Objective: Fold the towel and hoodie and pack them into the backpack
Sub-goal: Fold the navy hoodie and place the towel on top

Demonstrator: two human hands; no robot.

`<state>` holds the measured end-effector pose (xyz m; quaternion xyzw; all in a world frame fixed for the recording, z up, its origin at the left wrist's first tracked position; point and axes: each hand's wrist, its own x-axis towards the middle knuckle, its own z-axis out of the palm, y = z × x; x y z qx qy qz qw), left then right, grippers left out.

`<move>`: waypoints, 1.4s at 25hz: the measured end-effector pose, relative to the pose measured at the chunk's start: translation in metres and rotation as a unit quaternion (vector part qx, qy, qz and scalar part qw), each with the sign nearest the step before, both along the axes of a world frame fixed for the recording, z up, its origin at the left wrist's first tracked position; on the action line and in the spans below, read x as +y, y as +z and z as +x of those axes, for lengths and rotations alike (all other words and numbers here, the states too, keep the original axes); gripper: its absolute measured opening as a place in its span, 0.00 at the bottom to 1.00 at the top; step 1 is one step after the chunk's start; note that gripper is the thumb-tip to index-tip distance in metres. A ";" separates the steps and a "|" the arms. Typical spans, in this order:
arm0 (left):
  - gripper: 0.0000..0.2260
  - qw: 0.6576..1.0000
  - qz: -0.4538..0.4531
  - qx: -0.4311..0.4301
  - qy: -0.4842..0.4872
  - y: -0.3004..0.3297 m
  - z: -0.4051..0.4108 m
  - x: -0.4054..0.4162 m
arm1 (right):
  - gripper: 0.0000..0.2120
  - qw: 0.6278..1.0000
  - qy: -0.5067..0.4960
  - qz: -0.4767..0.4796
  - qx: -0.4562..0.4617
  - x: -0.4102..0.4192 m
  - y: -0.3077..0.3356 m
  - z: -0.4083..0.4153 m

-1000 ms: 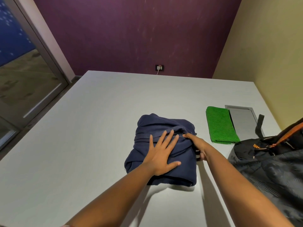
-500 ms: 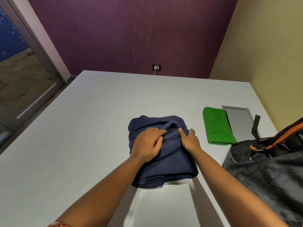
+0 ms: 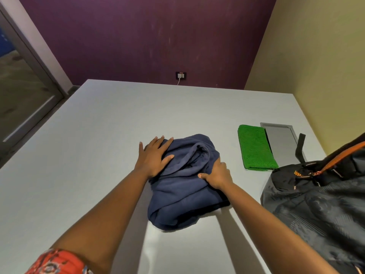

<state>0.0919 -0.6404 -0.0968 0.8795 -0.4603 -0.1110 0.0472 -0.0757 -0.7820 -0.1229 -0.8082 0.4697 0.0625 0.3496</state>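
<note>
A navy blue hoodie (image 3: 183, 186) lies mid-frame on the pale grey surface (image 3: 98, 155); right of it, a bright green towel (image 3: 255, 148) and a dark grey, black and orange-trimmed backpack (image 3: 320, 204); lower left, a red patterned sleeve (image 3: 53, 263).

Left grip (image 3: 153, 157) flat, right grip (image 3: 217, 175) curled.

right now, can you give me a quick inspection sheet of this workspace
surface: grey table, large, with a grey inset panel at the far right
job's things: navy hoodie bundled at the middle; green towel folded flat beside the panel; backpack on the right edge
clutter: nothing seen
grippers: left hand flat on the hoodie's left side, fingers straight; right hand grips its right side
cables: white cable hangs from a wall socket
surroundings: purple wall, yellow wall, glass door at left
</note>
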 end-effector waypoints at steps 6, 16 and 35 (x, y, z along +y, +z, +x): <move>0.26 0.977 -0.118 -0.052 -0.170 -0.008 -0.015 0.011 | 0.33 0.985 0.149 -0.046 -0.068 -0.030 0.009 0.005; 0.24 0.995 0.020 0.075 -0.062 -0.013 -0.026 0.003 | 0.33 0.982 -0.008 -0.188 0.022 0.048 0.010 0.004; 0.24 0.847 -0.132 0.236 0.458 -0.034 -0.026 0.037 | 0.25 0.918 -0.254 0.044 -0.301 -0.002 -0.002 -0.028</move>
